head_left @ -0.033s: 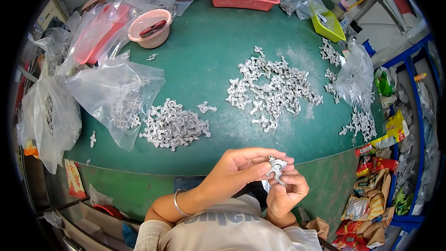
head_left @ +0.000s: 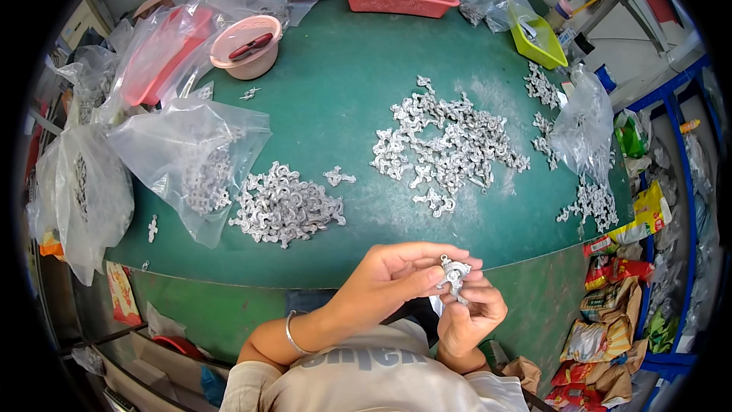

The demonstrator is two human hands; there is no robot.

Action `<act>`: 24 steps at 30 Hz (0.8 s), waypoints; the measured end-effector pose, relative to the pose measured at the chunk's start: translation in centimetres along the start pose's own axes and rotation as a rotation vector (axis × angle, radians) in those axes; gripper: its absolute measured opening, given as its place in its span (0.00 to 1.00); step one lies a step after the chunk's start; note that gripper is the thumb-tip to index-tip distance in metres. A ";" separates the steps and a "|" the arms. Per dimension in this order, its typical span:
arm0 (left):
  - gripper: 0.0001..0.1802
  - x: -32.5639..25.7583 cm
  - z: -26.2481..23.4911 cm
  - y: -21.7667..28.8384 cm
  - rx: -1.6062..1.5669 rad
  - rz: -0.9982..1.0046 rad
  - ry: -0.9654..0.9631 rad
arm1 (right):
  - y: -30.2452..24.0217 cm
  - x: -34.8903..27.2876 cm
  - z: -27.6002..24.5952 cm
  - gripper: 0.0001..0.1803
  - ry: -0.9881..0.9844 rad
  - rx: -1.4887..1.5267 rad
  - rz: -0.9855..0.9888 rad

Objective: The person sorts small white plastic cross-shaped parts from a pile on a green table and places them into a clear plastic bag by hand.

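Both my hands hold one small silver-grey cast metal piece (head_left: 454,276), with a ring at its top and short arms, just in front of the table's near edge. My left hand (head_left: 396,271) pinches it between thumb and fingers from the left. From below and the right, the fingertips of my right hand (head_left: 474,313) close on its lower part. Beyond my hands lies a wide, loose spread of similar metal pieces (head_left: 450,137). A denser heap of the pieces (head_left: 284,206) sits to the left, with a single piece (head_left: 339,176) beside it.
The green table (head_left: 328,122) carries a clear plastic bag (head_left: 191,137) of pieces at left and another bag (head_left: 583,118) at right. Farther back stand a pink bowl (head_left: 248,69) with a red-handled tool, a red tray (head_left: 400,4) of parts and a lime basket (head_left: 545,49).
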State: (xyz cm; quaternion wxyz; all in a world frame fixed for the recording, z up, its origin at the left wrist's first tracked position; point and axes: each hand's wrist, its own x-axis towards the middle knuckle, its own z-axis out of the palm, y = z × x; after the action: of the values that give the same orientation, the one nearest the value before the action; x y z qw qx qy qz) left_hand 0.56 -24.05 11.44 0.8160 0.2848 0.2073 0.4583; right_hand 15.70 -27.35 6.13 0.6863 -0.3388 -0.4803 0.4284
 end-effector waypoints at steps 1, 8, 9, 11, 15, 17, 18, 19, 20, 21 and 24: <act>0.18 0.0 0.0 0.1 -0.008 -0.004 0.000 | -0.1 0.0 0.0 0.11 0.004 0.003 0.008; 0.17 0.0 0.0 -0.1 0.071 0.036 0.006 | 0.0 0.1 0.3 0.10 0.008 0.027 0.033; 0.16 0.0 0.1 0.1 0.081 0.037 0.012 | 0.1 0.1 0.3 0.10 0.003 0.020 0.026; 0.16 0.0 0.3 0.4 0.097 0.043 0.022 | 0.2 0.1 0.2 0.09 -0.009 0.006 0.012; 0.15 -0.2 0.2 0.3 0.128 0.065 0.027 | 0.2 0.3 0.5 0.08 -0.011 0.013 0.022; 0.15 -0.2 0.1 0.3 0.133 0.065 0.023 | 0.4 0.2 0.3 0.08 -0.011 0.001 0.004; 0.15 -0.2 0.3 0.5 0.130 0.060 0.022 | 0.4 0.2 0.3 0.08 -0.008 0.003 0.004; 0.15 -0.3 0.3 0.6 0.128 0.055 0.022 | 0.4 0.2 0.4 0.08 -0.007 0.006 0.004; 0.15 -0.3 0.3 0.5 0.139 0.069 0.017 | 0.5 0.2 0.4 0.08 -0.005 0.008 0.004; 0.15 -0.3 0.2 0.4 0.150 0.082 0.012 | 0.5 0.2 0.4 0.08 -0.008 0.010 0.004; 0.15 -0.3 0.2 0.3 0.159 0.104 0.006 | 0.6 0.2 0.4 0.08 -0.011 0.017 0.006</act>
State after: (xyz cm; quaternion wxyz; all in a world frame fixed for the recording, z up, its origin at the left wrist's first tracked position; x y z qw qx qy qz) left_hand 0.29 -24.21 11.81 0.7653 0.3574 0.2305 0.4831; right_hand 15.24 -26.93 5.84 0.6852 -0.3321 -0.4794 0.4364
